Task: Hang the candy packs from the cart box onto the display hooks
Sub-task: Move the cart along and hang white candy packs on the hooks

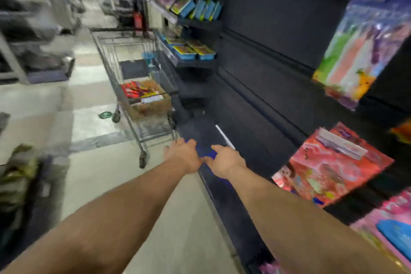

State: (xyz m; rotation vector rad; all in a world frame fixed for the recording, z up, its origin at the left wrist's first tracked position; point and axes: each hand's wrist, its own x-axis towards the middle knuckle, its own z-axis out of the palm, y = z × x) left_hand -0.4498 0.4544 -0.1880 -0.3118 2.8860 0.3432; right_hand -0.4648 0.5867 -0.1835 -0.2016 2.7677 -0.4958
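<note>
Head view. Both bare forearms reach forward and downward, converging toward the middle of the frame, with the hands almost meeting just short of the cart. The left hand is palm down, wrist straight, fingers spread loosely and pointing toward the cart's near lower corner; it grips nothing. The right hand lies just beside it, also palm down, fingers loosely extended and slightly curled, with a blue object showing between and beneath the two hands; motion blur prevents telling whether either hand touches it.

The cart is a wire shopping cart standing on the tiled floor, beyond the hands and close against the dark shelving. Inside the cart's basket sits a brown cardboard box, open at the top, holding the candy packs, which appear red and yellow and lie stacked in the box's far half.

To the right of the cart, the shelving carries blue-edged boxes on its tiers. Nearer the camera, further right of the cart, hanging bags in red, pink and mixed colours hang against the shelving; their hooks are too blurred to make out.
</note>
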